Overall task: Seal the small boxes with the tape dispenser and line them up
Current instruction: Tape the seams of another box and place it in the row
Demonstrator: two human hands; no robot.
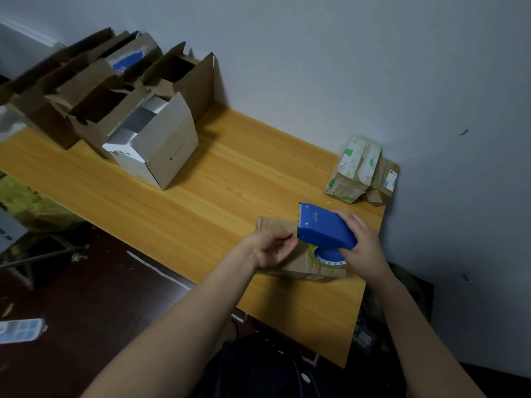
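A blue tape dispenser [323, 226] with a roll of clear tape hangs over a small brown cardboard box [301, 264] near the table's right end. My right hand [363, 242] grips the dispenser's body from the right. My left hand [273, 248] is just left of the dispenser's toothed end, its fingers curled and pinching at the tape end or box flap; which of the two I cannot tell. The box lies flat on the wooden table [201, 196], largely hidden by both hands.
Several open brown boxes [94, 90] and a white-sided open box [155, 145] crowd the far left of the table. A taped box with green marks [359, 170] sits against the wall at the right. The table's near edge runs diagonally below my arms.
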